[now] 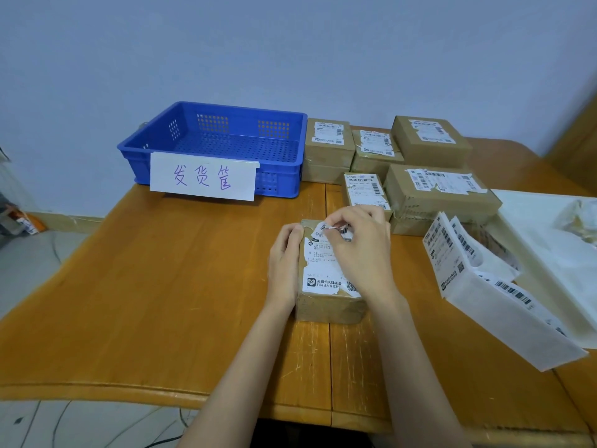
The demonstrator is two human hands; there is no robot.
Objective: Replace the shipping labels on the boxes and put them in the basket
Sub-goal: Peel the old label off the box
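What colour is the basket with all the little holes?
The basket is bright blue, seen clearly in the head view.

We see just 2 arms & 2 hands, no more of the person. Left hand (pixel 286 265) & right hand (pixel 358 244) are both bare: no gloves, no rings, no watch, no bands on the wrists. Arms are bare too, all the way down to the pic's bottom edge, so no sleeves show. Nails look short & plain, no paint we can make out.
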